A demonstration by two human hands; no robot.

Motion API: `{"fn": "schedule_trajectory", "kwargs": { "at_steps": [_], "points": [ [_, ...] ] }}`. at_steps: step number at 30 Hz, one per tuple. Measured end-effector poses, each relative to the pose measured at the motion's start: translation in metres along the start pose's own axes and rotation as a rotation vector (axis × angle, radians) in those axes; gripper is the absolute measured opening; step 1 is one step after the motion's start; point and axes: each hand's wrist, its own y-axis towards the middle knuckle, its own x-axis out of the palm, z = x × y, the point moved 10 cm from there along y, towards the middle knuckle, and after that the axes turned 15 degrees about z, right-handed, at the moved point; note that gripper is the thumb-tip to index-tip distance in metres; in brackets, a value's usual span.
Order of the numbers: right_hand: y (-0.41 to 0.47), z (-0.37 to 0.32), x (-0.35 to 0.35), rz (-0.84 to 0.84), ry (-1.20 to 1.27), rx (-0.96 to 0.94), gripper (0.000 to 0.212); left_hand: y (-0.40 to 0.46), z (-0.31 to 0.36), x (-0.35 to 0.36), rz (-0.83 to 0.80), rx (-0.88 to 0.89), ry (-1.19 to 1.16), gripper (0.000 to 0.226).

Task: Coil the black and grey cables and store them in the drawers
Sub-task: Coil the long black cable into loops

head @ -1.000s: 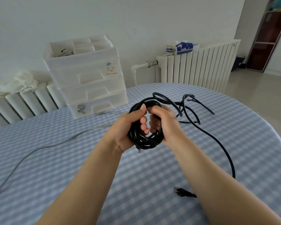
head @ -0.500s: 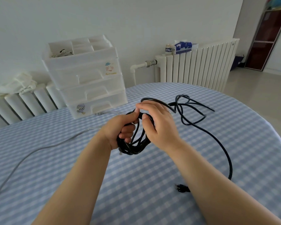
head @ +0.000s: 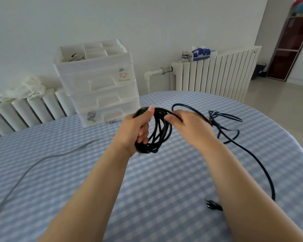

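My left hand (head: 135, 127) grips a coil of the black cable (head: 160, 132), held upright above the table. My right hand (head: 191, 126) pinches a strand of that cable at the coil's top right. The loose rest of the black cable loops across the cloth to the right, and its plug (head: 212, 206) lies near my right forearm. A grey cable (head: 42, 158) trails uncoiled over the left of the table. The white plastic drawer unit (head: 98, 84) stands at the table's far edge, all drawers closed.
The round table (head: 164, 180) wears a blue checked cloth. White radiators (head: 215, 74) stand behind it on both sides. A tissue box (head: 200, 53) sits on the right radiator and a white cloth (head: 24, 89) on the left one. Open floor lies to the right.
The coil has been lifted and turned upright in my left hand. My right hand has moved right along the strand, drawing more loose cable toward the coil.
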Motion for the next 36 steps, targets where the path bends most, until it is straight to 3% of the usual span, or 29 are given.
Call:
{"fn": "schedule_trajectory", "kwargs": {
  "at_steps": [5,8,12,14,20,24,29,33,36],
  "points": [
    [0.007,0.05,-0.026,0.156,-0.135,0.105,0.039,0.009,0.024,-0.032,0.099,-0.046,-0.223,0.04],
    [0.005,0.061,-0.018,0.124,-0.127,0.163,0.037,0.016,0.026,-0.054,0.204,-0.085,-0.384,0.039],
    [-0.006,0.013,-0.01,0.184,0.03,0.007,0.029,0.024,0.006,-0.069,0.343,-0.191,-0.602,0.04],
    [-0.008,-0.001,-0.009,0.232,-0.043,-0.064,0.026,0.026,-0.002,-0.072,0.365,-0.22,-0.686,0.039],
    [-0.012,0.018,0.03,-0.096,-0.283,0.165,0.036,0.022,-0.003,-0.053,0.305,-0.186,-0.759,0.037],
    [-0.027,-0.017,0.044,-0.201,-0.289,0.077,0.031,0.011,0.007,-0.048,0.408,-0.045,-0.709,0.041],
    [-0.036,-0.061,0.05,-0.244,-0.228,-0.003,0.022,-0.017,0.032,-0.052,0.587,0.352,-0.455,0.046],
    [-0.046,-0.074,0.061,-0.37,-0.138,-0.028,0.023,-0.025,0.037,-0.041,0.561,0.532,-0.285,0.039],
    [-0.045,-0.068,0.057,-0.358,-0.091,0.028,0.011,-0.025,0.033,-0.03,0.506,0.662,-0.064,0.033]
  ]
}}
